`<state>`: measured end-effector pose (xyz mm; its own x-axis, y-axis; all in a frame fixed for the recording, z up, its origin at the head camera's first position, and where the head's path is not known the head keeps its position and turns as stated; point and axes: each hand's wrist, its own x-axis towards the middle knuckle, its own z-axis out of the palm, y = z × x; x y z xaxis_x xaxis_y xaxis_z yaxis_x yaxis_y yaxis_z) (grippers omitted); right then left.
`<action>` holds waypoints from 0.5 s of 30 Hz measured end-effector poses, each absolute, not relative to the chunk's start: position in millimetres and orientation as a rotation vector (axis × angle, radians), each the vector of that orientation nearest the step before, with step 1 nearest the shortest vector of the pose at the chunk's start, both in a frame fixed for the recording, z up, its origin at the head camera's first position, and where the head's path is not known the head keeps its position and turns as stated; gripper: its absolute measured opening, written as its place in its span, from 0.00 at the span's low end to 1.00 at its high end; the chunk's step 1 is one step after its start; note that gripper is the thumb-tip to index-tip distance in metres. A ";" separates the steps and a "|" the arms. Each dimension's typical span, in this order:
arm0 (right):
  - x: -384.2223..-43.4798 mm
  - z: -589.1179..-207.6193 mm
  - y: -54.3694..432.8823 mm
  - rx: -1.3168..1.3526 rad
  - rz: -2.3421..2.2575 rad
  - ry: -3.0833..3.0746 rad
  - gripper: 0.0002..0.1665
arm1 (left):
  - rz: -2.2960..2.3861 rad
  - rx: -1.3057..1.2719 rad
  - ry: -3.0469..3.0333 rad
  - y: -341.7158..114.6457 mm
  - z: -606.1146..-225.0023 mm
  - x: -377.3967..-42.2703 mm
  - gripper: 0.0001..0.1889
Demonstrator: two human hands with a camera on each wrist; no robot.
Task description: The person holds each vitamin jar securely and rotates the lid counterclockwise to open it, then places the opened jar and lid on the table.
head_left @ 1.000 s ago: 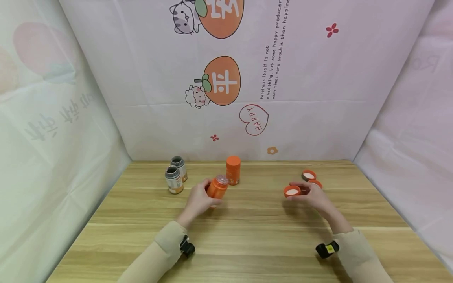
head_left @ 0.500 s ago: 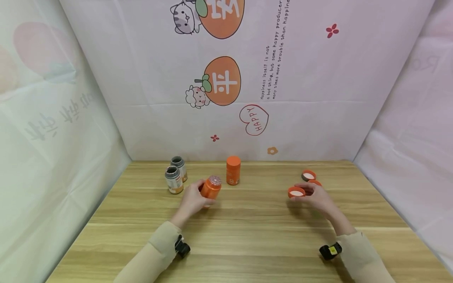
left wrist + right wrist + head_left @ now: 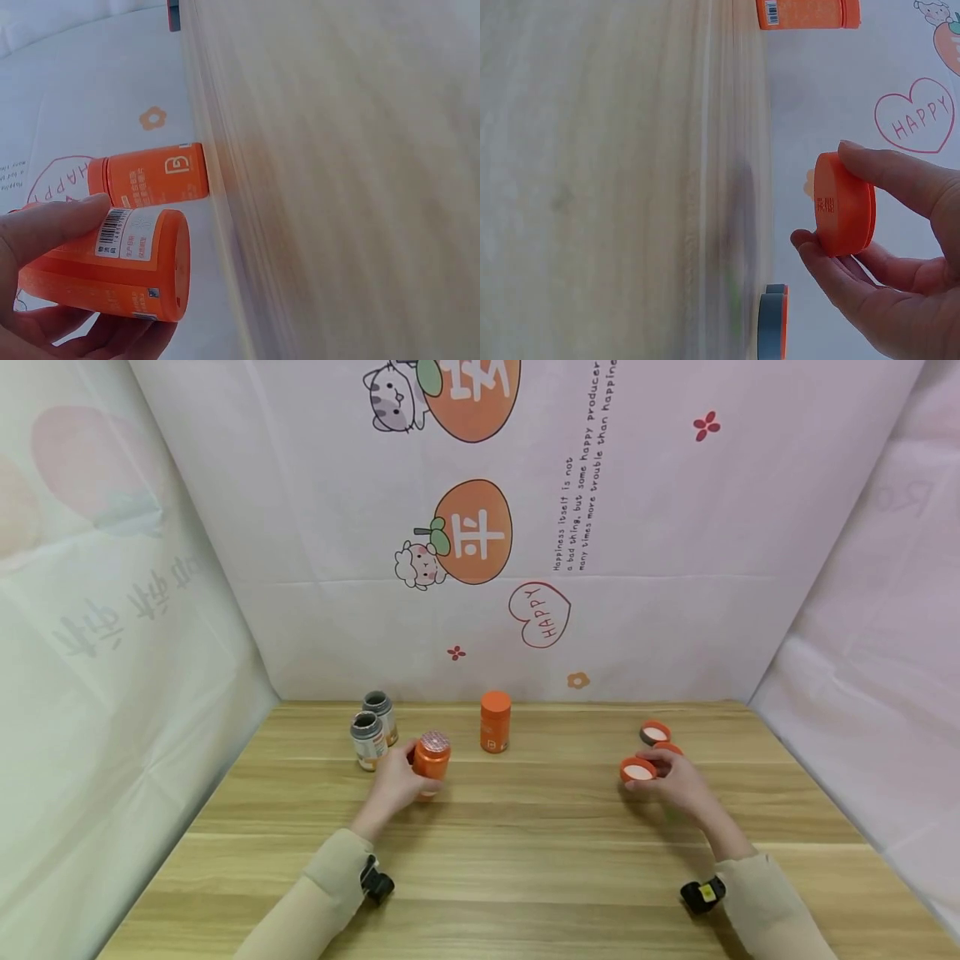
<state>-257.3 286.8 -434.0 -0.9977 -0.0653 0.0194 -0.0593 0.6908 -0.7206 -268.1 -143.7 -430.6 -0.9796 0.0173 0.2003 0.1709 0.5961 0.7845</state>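
Note:
My left hand (image 3: 395, 779) grips an orange bottle (image 3: 430, 764) whose capless mouth is covered by a shiny, silvery top. In the left wrist view, thumb and fingers wrap the bottle (image 3: 124, 274), a barcode label shows on its side, and its base is raised off the wood. Between thumb and fingers, my right hand (image 3: 678, 785) pinches an orange cap (image 3: 637, 770), its white inside facing up. The right wrist view shows this cap (image 3: 845, 202) held above the table, small print on its outer face.
Behind the hands stands a capped orange bottle (image 3: 495, 727). To the left are two open grey-necked bottles, one in front (image 3: 369, 750) and one behind (image 3: 384, 717). Beyond my right hand lie a grey-and-orange cap (image 3: 655, 733) and an orange-rimmed cap (image 3: 669, 747). The wooden table (image 3: 525, 868) meets a printed cloth backdrop.
My left hand has moved left with the orange bottle, toward the grey-necked bottles, and the bottle has come more upright. My right hand has shifted slightly right with the cap.

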 end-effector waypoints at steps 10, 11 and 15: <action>-258.2 -435.5 296.1 -0.072 -1.115 2.934 0.42 | -1.326 -0.120 -2.636 -157.1 -432.5 -270.7 0.32; -258.3 -435.6 297.2 -0.071 -1.112 2.931 0.42 | -1.318 -0.122 -2.627 -158.2 -432.6 -270.9 0.32; -259.2 -436.1 300.8 -0.056 -1.081 2.935 0.42 | -1.296 -0.118 -2.611 -161.5 -432.9 -271.3 0.33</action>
<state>-259.2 300.8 -436.1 -0.9993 -0.0384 -0.0003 -0.0290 0.7606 -0.6486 -271.3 -161.5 -432.9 -0.9718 -0.0274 0.2343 0.1701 0.6068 0.7765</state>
